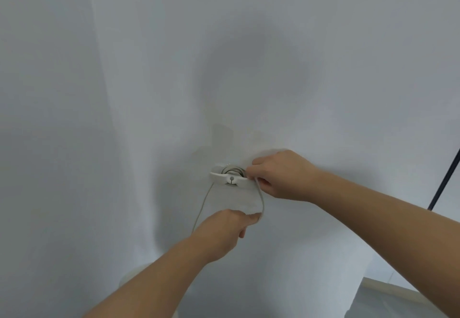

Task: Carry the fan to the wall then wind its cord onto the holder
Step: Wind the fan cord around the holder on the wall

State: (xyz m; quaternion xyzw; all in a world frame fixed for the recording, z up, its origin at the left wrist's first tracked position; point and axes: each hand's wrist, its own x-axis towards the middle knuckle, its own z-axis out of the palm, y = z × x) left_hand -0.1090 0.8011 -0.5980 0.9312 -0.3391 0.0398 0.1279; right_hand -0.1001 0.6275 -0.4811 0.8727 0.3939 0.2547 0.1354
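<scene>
The left hand point(225, 230) is closed around the pale cord point(260, 202), with the thumb pressed on it, and its forearm comes up from the bottom edge toward the white wall point(124, 93). Above it the cord holder point(230, 177) sits on the wall with some loops already around its hub. The right hand point(281, 174) pinches the cord just beside the holder's right end, fingers curled, its arm stretched in from the right.
</scene>
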